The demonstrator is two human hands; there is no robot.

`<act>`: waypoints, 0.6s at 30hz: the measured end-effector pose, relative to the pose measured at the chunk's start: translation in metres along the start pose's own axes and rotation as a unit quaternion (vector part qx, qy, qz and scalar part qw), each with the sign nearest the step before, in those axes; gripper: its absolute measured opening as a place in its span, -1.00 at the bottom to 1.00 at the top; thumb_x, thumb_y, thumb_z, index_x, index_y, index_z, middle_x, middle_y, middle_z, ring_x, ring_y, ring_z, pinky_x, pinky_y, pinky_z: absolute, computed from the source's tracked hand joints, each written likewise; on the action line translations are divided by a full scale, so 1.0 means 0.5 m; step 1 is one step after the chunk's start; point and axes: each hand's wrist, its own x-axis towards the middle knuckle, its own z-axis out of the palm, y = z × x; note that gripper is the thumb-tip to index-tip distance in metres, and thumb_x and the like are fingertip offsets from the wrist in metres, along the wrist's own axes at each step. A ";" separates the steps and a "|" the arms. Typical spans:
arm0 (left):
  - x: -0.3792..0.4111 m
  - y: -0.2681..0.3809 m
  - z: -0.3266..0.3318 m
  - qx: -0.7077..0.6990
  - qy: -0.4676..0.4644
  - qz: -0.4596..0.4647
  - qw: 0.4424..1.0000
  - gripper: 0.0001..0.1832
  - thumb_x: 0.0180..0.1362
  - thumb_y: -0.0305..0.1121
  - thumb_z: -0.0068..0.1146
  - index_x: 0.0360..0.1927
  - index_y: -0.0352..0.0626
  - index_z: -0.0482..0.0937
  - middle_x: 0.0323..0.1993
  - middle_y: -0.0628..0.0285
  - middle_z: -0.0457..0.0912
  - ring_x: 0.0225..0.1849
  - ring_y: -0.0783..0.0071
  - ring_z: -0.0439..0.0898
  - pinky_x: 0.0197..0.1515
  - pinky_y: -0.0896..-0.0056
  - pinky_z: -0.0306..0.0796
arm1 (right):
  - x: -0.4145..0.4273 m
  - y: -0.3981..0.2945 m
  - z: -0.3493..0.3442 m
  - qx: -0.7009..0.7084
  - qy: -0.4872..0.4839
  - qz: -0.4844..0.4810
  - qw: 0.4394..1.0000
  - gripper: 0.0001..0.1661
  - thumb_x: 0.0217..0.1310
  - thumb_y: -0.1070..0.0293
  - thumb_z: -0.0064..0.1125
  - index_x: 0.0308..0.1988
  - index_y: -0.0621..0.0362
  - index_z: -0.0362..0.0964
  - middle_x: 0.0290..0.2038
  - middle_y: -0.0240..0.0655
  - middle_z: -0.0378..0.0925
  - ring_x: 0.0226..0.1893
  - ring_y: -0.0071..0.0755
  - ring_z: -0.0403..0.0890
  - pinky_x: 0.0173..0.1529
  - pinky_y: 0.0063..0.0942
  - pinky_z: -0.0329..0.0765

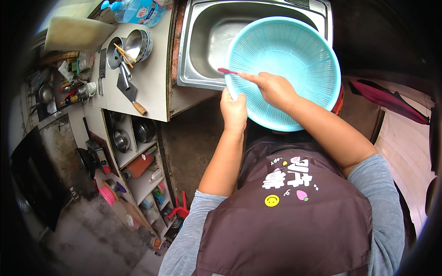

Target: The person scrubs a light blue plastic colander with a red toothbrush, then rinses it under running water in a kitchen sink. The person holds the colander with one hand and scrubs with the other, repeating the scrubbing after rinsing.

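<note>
A large light-blue plastic colander [283, 65] is held up, its near side close to my apron and its far part over the stainless steel sink [207, 48]. My left hand [233, 112] grips the rim at the lower left, thumb on the inner side. In my right hand [276, 89] is a small dark-pink tool [227, 71], perhaps a brush. Its head lies across the colander's left rim, and my index finger stretches along it. The rest of the tool is hidden by the hand. No food shows inside the colander.
On the counter left of the sink are a cleaver [102, 69], a wood-handled turner [127, 89], stacked bowls [138, 45], chopsticks [123, 54] and a blue pump bottle [138, 12]. Open shelves [138, 151] with pans stand below. A red plastic item [180, 208] is on the floor.
</note>
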 end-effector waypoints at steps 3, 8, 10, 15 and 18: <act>-0.008 -0.002 0.013 -0.039 -0.002 -0.010 0.999 -0.61 0.03 -0.70 -0.17 -0.02 -0.40 0.42 -0.16 0.19 0.55 -0.17 0.48 0.54 -0.06 0.48 0.40 | 0.050 0.033 -0.011 0.005 0.046 0.066 0.997 -0.30 0.18 0.57 -0.06 0.23 -0.40 0.28 -0.44 -0.19 0.48 -0.45 -0.09 0.54 -0.33 -0.25 0.50; -0.005 -0.005 0.004 0.003 0.023 -0.035 0.999 -0.63 0.04 -0.67 -0.15 -0.03 -0.38 0.44 -0.18 0.22 0.56 -0.20 0.54 0.53 -0.08 0.54 0.39 | 0.005 0.007 -0.002 0.099 -0.083 -0.056 0.990 -0.26 0.18 0.58 -0.07 0.25 -0.46 0.24 -0.35 -0.07 0.54 -0.36 -0.02 0.58 -0.23 -0.21 0.50; -0.008 -0.018 -0.004 -0.003 0.022 -0.018 1.000 -0.63 0.05 -0.67 -0.15 -0.02 -0.38 0.44 -0.19 0.23 0.55 -0.20 0.54 0.53 -0.09 0.53 0.39 | -0.001 -0.012 -0.015 0.082 -0.117 -0.033 0.989 -0.27 0.15 0.57 -0.08 0.22 -0.47 0.28 -0.29 -0.07 0.57 -0.31 0.00 0.59 -0.19 -0.19 0.50; -0.021 -0.008 0.003 -0.035 -0.014 -0.032 0.999 -0.63 0.06 -0.67 -0.14 -0.01 -0.40 0.43 -0.18 0.21 0.55 -0.18 0.52 0.53 -0.07 0.51 0.39 | 0.075 0.038 -0.022 0.094 0.062 0.129 0.985 -0.37 0.24 0.52 -0.13 0.25 -0.33 0.26 -0.25 -0.09 0.58 -0.29 0.00 0.60 -0.16 -0.21 0.50; -0.021 0.000 0.014 -0.064 0.009 -0.025 0.998 -0.64 0.07 -0.68 -0.15 -0.01 -0.42 0.42 -0.16 0.19 0.55 -0.14 0.47 0.53 -0.02 0.48 0.38 | 0.084 0.051 -0.029 0.230 0.133 0.179 0.947 -0.49 0.38 0.44 -0.17 0.29 -0.06 0.23 -0.38 -0.33 0.50 -0.50 -0.54 0.45 -0.41 -0.53 0.45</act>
